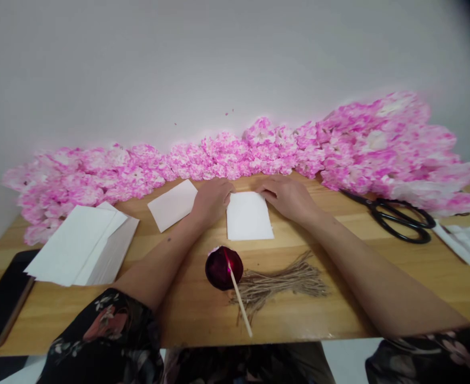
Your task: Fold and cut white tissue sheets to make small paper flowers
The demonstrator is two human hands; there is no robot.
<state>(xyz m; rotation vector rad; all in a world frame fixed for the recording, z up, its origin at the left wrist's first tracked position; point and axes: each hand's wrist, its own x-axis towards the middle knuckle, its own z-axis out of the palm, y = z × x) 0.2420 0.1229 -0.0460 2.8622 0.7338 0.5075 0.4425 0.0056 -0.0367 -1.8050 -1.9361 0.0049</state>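
A small white paper stack or sheet (249,217) lies on the wooden table between my hands. My left hand (214,200) is at its upper left corner, fingers curled and closed; what they pinch is too small to make out. At the upper right corner my right hand (285,197) touches the paper with thumb and fingers together. Another white sheet (172,207) lies partly beside my left hand. Nearer to me are a dark red round pot (217,271) with a wooden stick (240,302) resting across it and a bundle of thin brown twigs or ties (286,282).
Pink and white paper flowers (226,154) line the wall behind. A tall stack of white paper (80,245) and a black phone (8,298) lie left. Black scissors (403,218) and white tissue (467,242) lie right.
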